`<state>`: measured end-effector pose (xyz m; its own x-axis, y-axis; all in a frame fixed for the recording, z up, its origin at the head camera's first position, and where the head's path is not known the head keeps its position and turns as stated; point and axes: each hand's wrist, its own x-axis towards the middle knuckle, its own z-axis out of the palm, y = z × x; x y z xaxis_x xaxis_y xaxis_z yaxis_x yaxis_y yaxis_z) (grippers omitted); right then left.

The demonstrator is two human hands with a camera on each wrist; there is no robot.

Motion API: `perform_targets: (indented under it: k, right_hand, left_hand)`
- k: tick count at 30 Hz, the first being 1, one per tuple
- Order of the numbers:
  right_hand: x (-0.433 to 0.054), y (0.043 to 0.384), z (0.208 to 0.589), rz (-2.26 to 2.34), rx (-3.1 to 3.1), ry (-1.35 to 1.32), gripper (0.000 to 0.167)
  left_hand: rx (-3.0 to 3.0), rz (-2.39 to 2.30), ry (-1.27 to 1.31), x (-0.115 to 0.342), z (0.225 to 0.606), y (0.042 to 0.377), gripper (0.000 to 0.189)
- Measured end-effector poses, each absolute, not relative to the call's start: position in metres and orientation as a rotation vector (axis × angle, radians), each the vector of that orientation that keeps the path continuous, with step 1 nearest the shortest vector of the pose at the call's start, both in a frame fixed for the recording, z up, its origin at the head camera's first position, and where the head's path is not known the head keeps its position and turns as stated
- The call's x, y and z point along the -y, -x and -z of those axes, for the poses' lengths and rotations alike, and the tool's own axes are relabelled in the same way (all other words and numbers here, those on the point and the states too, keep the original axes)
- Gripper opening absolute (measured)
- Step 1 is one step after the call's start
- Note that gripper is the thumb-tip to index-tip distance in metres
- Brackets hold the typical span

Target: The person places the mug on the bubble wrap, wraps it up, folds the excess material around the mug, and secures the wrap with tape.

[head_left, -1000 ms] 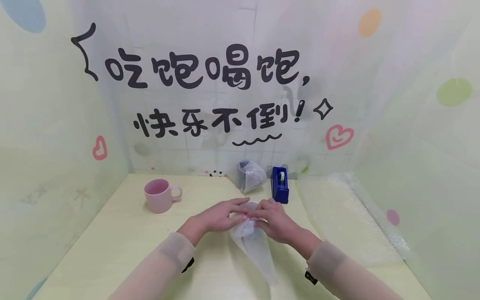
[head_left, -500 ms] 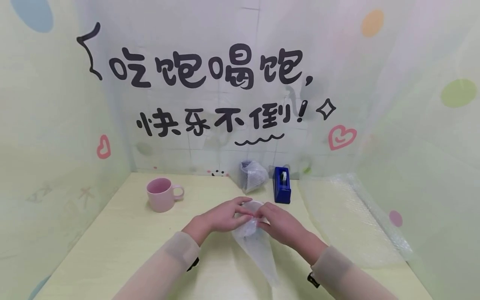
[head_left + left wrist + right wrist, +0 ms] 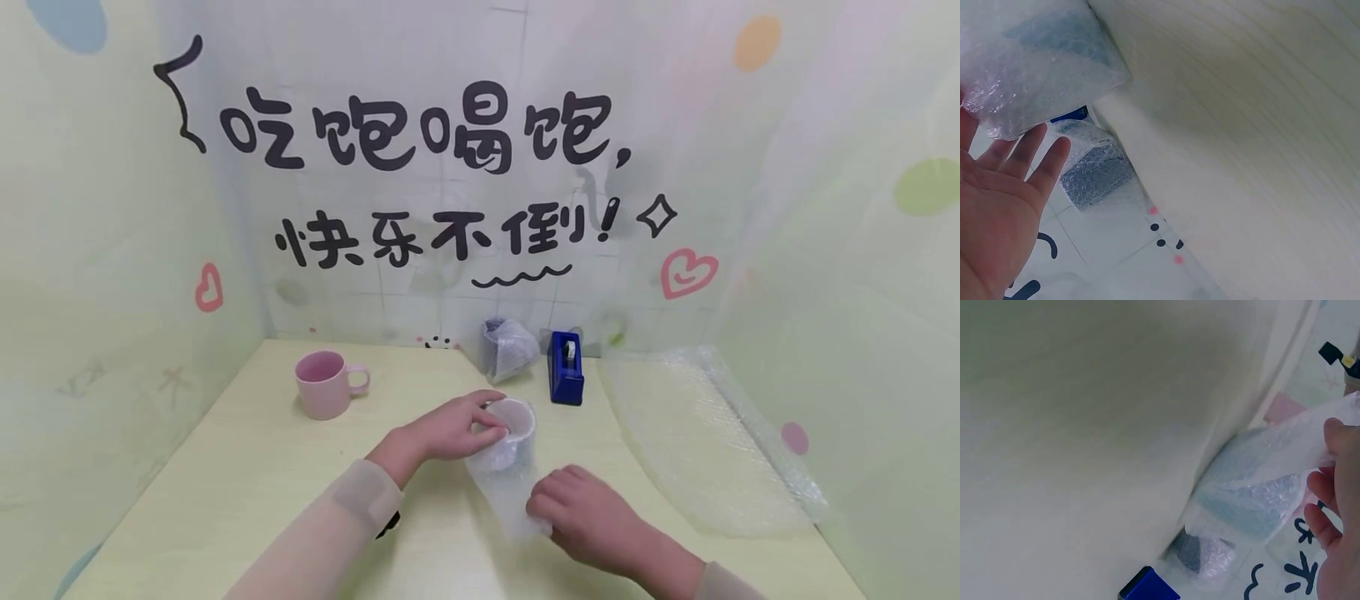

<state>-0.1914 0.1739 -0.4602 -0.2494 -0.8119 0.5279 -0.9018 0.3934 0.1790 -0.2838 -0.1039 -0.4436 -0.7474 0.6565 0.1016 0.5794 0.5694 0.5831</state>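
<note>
In the head view my left hand [image 3: 452, 427] holds a cup-shaped item wrapped in bubble wrap [image 3: 498, 454] near its round open top. Its fingers lie along the wrap's side in the left wrist view. Pale blue shows through the wrap [image 3: 1241, 500] in the right wrist view. My right hand [image 3: 592, 518] pinches the loose end of this bubble wrap, pulled out toward the front right, between thumb and fingers. What lies inside the wrap is not clearly visible.
A pink mug [image 3: 324, 387] stands at the left. Toward the back are another bubble-wrapped bundle [image 3: 510, 348] and a blue tape dispenser [image 3: 566, 369]. A bubble wrap sheet [image 3: 697, 450] lies flat at the right. A printed wall [image 3: 420, 192] closes off the back.
My right hand has left the item's top and moved down and right, now gripping the wrap's loose end. The round opening is more exposed. My left hand stays at the item.
</note>
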Motion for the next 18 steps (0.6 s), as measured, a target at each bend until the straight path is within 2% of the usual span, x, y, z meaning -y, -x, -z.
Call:
perform_targets:
  k: [3,8,11,15,18]
  right_hand:
    - [-0.167,0.215,0.453,-0.347,2.05,-1.34,0.008]
    - [-0.151,0.249,0.442,-0.47,2.187,-1.209,0.015]
    - [-0.143,0.26,0.44,-0.514,2.303,-1.16,0.02]
    - [-0.138,0.271,0.442,-0.558,2.367,-1.102,0.018]
    - [-0.136,0.277,0.443,-0.583,2.381,-1.058,0.024]
  left_hand:
    - [-2.667,-0.92,-1.063,0.105,0.442,0.284,0.037]
    - [-2.661,-0.915,-1.084,0.107,0.446,0.284,0.034]
    - [-2.669,-0.895,-1.149,0.108,0.446,0.286,0.032]
    - [-2.684,-0.88,-1.223,0.106,0.445,0.287,0.028]
    - [-2.66,-0.94,-1.158,0.105,0.446,0.286,0.03]
